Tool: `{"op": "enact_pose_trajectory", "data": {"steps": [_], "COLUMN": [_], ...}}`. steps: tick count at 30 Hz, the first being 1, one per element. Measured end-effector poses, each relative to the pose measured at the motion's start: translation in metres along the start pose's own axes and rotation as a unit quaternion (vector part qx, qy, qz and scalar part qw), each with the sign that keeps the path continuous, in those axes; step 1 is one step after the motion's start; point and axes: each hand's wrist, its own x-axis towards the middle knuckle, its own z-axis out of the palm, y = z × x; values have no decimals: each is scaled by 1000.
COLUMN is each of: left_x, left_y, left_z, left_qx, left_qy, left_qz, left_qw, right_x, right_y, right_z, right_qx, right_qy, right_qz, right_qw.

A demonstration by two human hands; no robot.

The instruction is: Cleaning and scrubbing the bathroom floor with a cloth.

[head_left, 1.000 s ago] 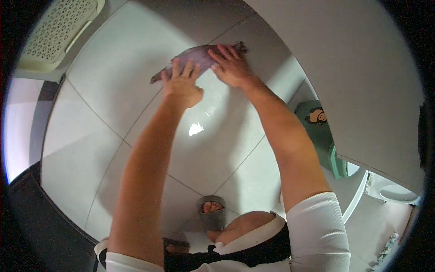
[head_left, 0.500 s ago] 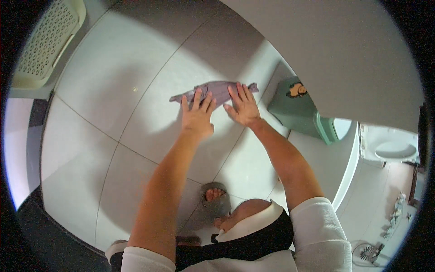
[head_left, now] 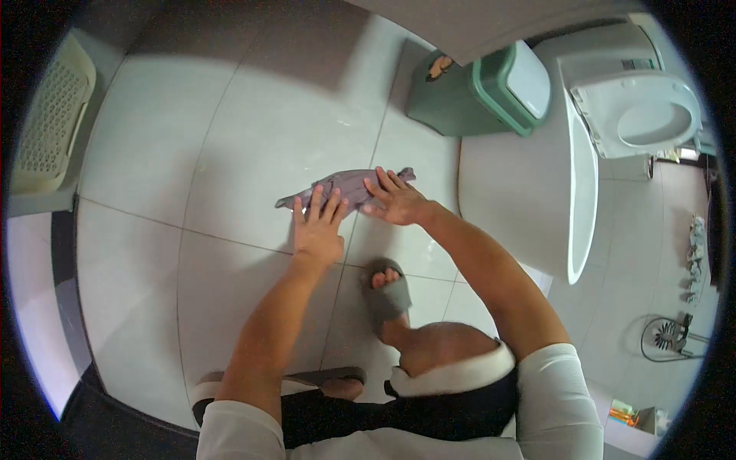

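Observation:
A crumpled mauve cloth [head_left: 345, 186] lies on the pale tiled floor, bunched into a strip that runs left to right in front of me. My left hand [head_left: 318, 230] rests its spread fingertips on the cloth's near left part. Against the right part presses my right hand [head_left: 399, 201], fingers stretched out flat over the fabric. Both palms face down, and neither hand wraps round the cloth. A little of the cloth sticks out past the fingers at each end.
A green bin [head_left: 471, 96] with a pale lid stands at the far right, beside a white toilet [head_left: 636, 115]. At the left edge sits a perforated cream basket [head_left: 57, 115]. My slippered foot [head_left: 387, 287] is close below the hands. A shower hose [head_left: 667, 337] is at the right.
Both hands and the cloth have come nearer across the tiles. My view has shifted, so more of the bin and the toilet shows. The fingers stay spread on the cloth.

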Motion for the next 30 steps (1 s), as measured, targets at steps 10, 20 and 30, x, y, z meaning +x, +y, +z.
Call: {"op": "enact_pose_trajectory", "data": {"steps": [10,20,30], "left_x": [25,92,-78], "left_y": [19,81,146], "left_z": [-6,-48,62], "left_qx": [28,31,36], "left_qy": [26,-53,-80], "left_qz": [-7,-57,131], "left_qw": [999,997,987], "right_x": [-9,9,-167], "right_y": [29,80,24], "right_z": [33,26,214], "right_qx": [-17,89,108], "right_qy": [118,247,332], "right_qz": [-33,10,-18], "right_qw": [992,965,937]}}
